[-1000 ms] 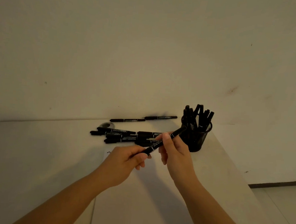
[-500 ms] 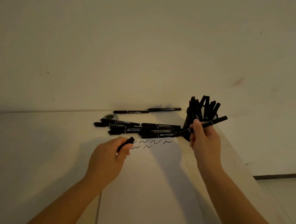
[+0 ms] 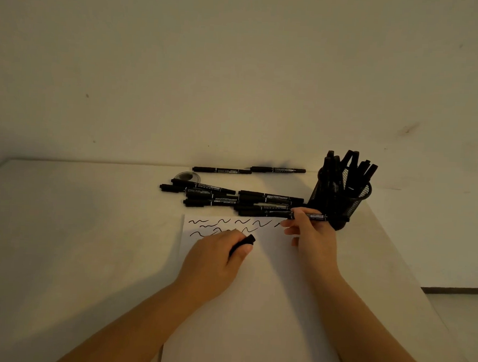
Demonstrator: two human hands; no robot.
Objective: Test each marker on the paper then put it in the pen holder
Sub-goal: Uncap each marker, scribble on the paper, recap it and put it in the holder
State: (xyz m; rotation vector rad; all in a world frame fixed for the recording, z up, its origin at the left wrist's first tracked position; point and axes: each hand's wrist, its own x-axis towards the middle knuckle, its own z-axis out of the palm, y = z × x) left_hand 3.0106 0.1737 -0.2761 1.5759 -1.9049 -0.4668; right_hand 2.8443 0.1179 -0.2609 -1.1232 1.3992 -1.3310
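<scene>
The black markers (image 3: 231, 198) lying in a pile on the table have white print on their sides. On two of them the word "TWIN" can be read. The other small print is too blurry to read. The squiggles on the paper (image 3: 269, 266) are not words.

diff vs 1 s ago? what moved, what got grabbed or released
The hands pulled the cap off the marker: left hand kept the cap and dropped onto the paper; right hand swung the marker out toward the pen holder, then down to the paper's top edge by the squiggles. Nothing let go. The loose marker pile and holder stayed put.
</scene>
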